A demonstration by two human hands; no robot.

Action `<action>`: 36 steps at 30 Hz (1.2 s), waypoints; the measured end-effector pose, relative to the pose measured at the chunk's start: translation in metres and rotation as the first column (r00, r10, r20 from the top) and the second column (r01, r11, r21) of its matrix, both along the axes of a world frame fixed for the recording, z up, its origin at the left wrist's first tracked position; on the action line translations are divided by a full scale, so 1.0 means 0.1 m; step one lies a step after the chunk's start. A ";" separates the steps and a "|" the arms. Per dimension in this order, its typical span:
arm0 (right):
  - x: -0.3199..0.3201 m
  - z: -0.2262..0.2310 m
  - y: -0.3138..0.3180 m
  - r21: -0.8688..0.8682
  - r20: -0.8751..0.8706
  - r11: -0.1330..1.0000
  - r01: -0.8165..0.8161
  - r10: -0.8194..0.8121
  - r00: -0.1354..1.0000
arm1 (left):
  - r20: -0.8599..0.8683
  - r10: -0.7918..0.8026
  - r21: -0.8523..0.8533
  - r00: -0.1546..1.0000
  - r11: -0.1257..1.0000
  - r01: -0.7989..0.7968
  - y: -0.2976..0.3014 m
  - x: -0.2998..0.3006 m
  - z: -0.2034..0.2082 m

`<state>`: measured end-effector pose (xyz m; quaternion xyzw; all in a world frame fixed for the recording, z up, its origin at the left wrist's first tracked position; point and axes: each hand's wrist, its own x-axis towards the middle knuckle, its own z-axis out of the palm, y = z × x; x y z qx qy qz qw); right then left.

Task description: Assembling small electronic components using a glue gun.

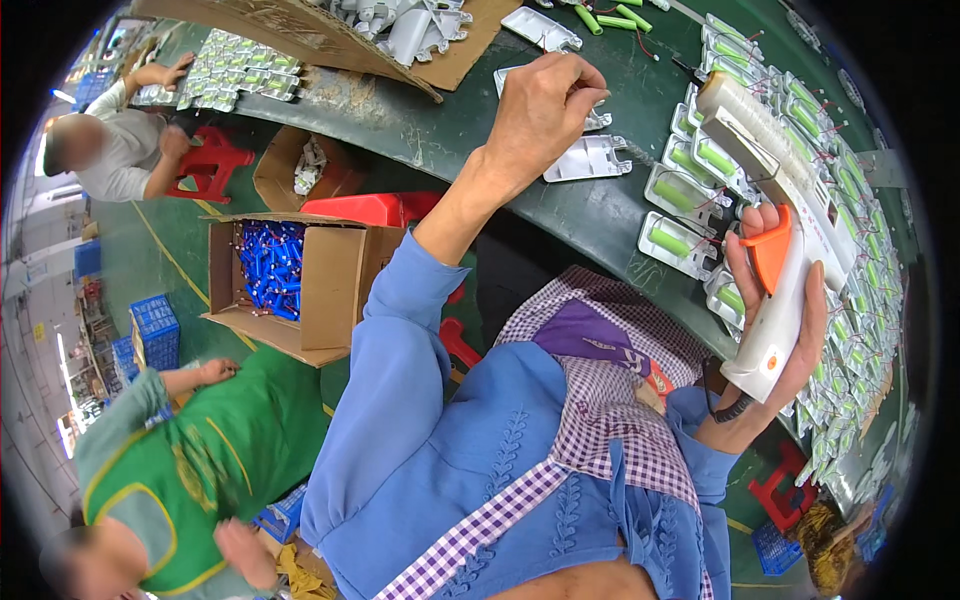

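Note:
My left hand (545, 110) is closed in a pinch above the table, over several white plastic shells (590, 158). What sits between its fingertips, if anything, is too small to make out. In my right hand (805, 310) is a white glue gun (775, 345) with an orange trigger (768, 250); my fingers wrap its handle. Its nozzle points toward the far side of the table, and a dark cord leaves the base of the handle. Beside the gun lie white shells fitted with green battery cells (672, 240) and thin wires.
Many filled shells (850, 330) cover the right of the green table (400, 125). A cardboard box of white parts (415, 35) stands at the back. Left are a box of blue cells (270, 265), red stools (212, 160) and two co-workers, one in a green apron (230, 440).

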<state>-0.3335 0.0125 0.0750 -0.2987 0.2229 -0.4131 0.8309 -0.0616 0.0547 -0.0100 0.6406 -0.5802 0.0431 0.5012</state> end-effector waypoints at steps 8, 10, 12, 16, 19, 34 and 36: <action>-0.02 -0.01 -0.02 -0.001 -0.062 0.999 0.043 -0.043 0.997 | -0.149 0.062 -0.033 0.987 0.997 -0.068 0.03 0.02 0.14; -0.02 0.01 -0.02 -0.011 -0.032 1.000 0.022 -0.022 0.999 | -0.108 0.016 -0.209 0.994 0.977 -0.039 0.02 0.04 0.18; 0.01 0.04 0.00 -0.010 -0.050 0.999 0.039 -0.039 0.998 | -0.081 0.041 -0.166 0.996 0.985 -0.054 0.06 0.06 0.23; 0.03 0.06 0.00 -0.009 -0.085 0.997 0.077 -0.078 0.993 | -0.432 0.056 0.117 0.900 0.993 -0.005 0.17 0.03 0.42; 0.03 0.07 -0.01 -0.006 -0.091 0.997 0.072 -0.072 0.993 | -0.625 -0.189 -0.224 0.757 0.973 0.058 0.27 0.05 0.51; -0.10 0.03 0.07 -0.031 -0.176 0.999 0.020 -0.026 0.984 | 0.194 0.745 0.120 0.639 0.628 -0.769 1.96 0.23 0.55; -0.16 0.02 0.07 -0.062 -0.214 0.998 -0.007 -0.007 0.977 | 0.598 0.335 0.604 0.728 0.408 -0.685 2.30 0.32 0.26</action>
